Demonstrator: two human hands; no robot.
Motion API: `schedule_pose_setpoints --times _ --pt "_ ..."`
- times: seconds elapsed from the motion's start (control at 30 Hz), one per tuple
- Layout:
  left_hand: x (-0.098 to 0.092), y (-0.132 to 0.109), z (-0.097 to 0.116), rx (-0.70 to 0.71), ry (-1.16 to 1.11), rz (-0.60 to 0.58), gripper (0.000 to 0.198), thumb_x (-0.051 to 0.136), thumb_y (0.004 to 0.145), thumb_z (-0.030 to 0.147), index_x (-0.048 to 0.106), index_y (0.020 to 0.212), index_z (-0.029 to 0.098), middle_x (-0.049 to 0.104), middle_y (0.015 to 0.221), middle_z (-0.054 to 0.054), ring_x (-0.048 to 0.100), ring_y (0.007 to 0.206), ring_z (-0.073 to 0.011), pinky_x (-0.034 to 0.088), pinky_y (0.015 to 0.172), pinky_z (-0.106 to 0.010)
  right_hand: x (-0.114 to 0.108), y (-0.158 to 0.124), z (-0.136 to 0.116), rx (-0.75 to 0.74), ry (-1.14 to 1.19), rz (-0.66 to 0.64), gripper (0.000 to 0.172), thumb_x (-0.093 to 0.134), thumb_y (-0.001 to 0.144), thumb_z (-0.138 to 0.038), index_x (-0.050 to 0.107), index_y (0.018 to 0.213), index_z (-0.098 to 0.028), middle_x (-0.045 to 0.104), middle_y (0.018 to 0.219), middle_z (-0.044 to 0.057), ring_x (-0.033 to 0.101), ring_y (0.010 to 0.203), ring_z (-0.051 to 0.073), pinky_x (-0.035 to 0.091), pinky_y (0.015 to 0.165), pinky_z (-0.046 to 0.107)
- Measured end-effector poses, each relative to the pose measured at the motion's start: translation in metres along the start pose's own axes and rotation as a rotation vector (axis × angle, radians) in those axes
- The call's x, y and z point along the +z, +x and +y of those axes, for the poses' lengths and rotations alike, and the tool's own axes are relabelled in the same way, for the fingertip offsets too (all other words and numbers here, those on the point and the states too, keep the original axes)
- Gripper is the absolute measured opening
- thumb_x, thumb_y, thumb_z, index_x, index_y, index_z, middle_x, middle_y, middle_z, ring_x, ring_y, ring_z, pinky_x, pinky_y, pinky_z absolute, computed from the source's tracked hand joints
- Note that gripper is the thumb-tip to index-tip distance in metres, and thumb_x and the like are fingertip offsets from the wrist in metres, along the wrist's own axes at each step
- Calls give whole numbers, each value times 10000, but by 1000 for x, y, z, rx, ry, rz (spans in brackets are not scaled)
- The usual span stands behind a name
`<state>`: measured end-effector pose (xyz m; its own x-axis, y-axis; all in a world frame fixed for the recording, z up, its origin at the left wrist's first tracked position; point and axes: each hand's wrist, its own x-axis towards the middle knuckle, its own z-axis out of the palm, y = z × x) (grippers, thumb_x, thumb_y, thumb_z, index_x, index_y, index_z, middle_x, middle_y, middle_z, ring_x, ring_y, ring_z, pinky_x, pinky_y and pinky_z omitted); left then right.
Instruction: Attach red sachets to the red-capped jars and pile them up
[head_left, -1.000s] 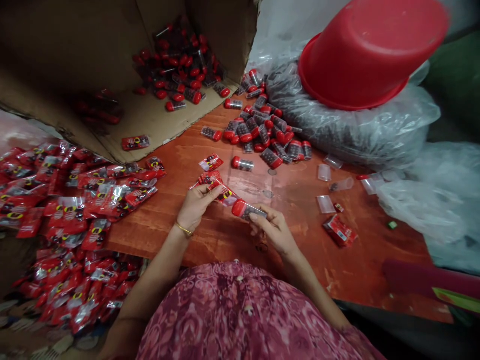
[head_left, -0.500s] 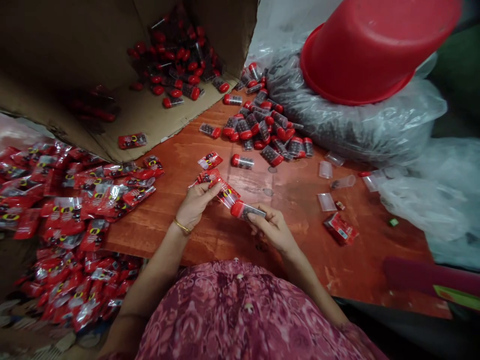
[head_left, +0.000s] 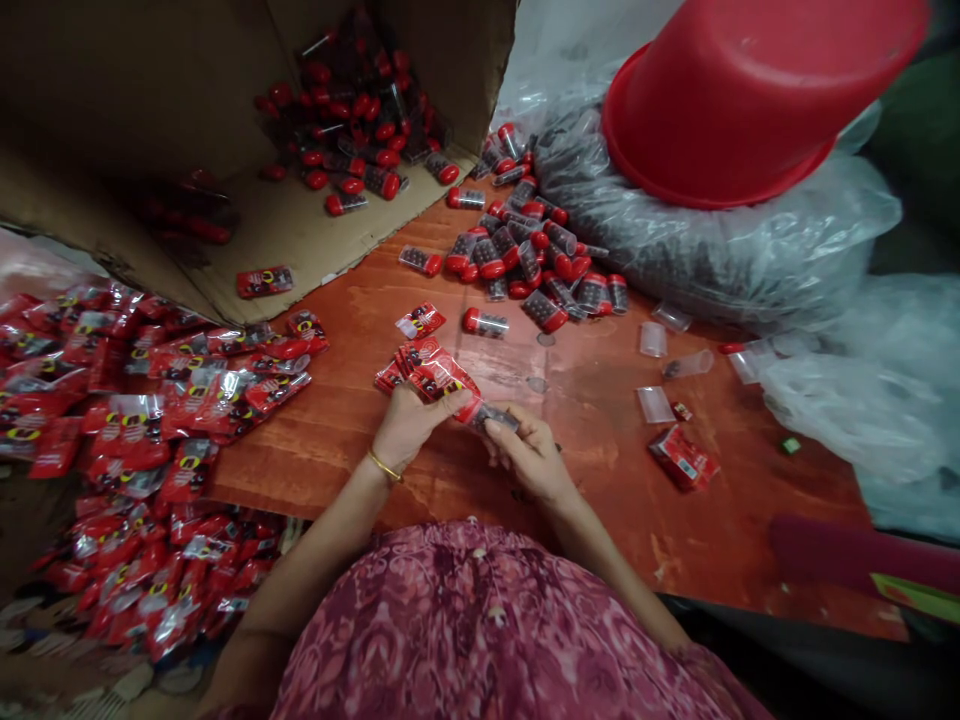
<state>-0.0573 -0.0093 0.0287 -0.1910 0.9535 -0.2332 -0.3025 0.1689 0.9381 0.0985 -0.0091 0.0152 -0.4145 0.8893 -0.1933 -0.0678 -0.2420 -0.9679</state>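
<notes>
My left hand is closed with thumb and fingers on a small red printed packet. Pinched in my right hand is a clear plastic tube of dark beads, its red-capped end pointing left. That end meets the near edge of the packet; whether it is inside, I cannot tell. Just beyond my left hand lies a stack of flat red packets. A single packet and a capped tube rest farther back on the wooden table.
A cardboard box with capped tubes stands at the back left. Filled red packets pile up on the left. Behind the loose tubes, a red bucket sits on a plastic bag. Empty clear tubes lie on the right.
My left hand has moved right and slightly nearer me. The tube in my right hand has shifted left, so its red end now meets the packet.
</notes>
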Motion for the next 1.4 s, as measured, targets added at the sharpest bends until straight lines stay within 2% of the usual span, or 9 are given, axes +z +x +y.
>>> schedule_pose_setpoints --times 0.2,0.47,0.67,0.83,0.97,1.13,1.23,1.3,1.4 --pt "7 -3 -9 -10 -47 1 228 746 612 299 610 707 141 616 687 19 538 654 -101 440 682 -237 12 3 8 -52 20 83 278 557 791 -455 539 893 -197 426 524 -85 347 385 43 359 368 165" --pt "15 -2 -17 -64 -183 28 335 698 647 443 641 720 121 614 627 -8 548 580 -101 432 561 -215 30 11 6 -71 13 110 294 552 792 -487 482 865 -211 409 562 -85 344 403 45 342 363 172" --pt "13 -3 -11 -90 -315 175 371 706 622 476 572 656 132 525 547 34 448 471 -54 345 430 -176 28 13 -2 -60 -34 -23 333 520 812 -482 465 986 -203 554 668 -44 487 446 64 415 454 211" --pt "13 -7 -11 -166 -297 21 387 693 623 504 580 630 134 495 486 37 418 414 -61 305 371 -188 31 19 0 -89 -99 51 305 595 752 -474 458 814 -209 529 582 -64 483 403 71 395 415 206" --pt "9 -9 -7 -205 -327 -20 358 738 583 458 602 621 129 556 530 26 494 488 -71 397 484 -200 29 32 9 -138 -156 105 336 656 692 -480 462 683 -206 506 537 -60 456 427 77 368 424 208" --pt "-11 -15 -3 -406 -398 -3 327 772 558 394 626 719 150 673 666 -12 630 621 -132 493 665 -267 29 48 15 -337 -468 87 347 657 708 -469 466 600 -200 461 521 -50 376 458 76 319 456 217" --pt "-36 -20 4 -450 -375 50 275 743 622 371 622 730 148 700 706 -43 661 647 -157 510 658 -274 25 64 3 -457 -743 -11 308 613 740 -499 546 726 -199 571 645 8 480 579 129 408 576 264" --pt "-59 -22 11 -379 -417 201 229 687 698 374 614 722 158 709 727 -39 668 675 -143 514 661 -248 14 81 -6 -540 -961 3 348 549 786 -500 582 907 -176 636 883 89 544 815 206 431 759 343" --pt "-87 -23 20 -181 -566 491 369 501 808 513 625 759 169 714 750 -26 666 730 -105 512 705 -207 -10 106 -9 -514 -1246 161 405 432 868 -409 538 1122 -113 561 1184 178 469 1082 285 348 922 439"
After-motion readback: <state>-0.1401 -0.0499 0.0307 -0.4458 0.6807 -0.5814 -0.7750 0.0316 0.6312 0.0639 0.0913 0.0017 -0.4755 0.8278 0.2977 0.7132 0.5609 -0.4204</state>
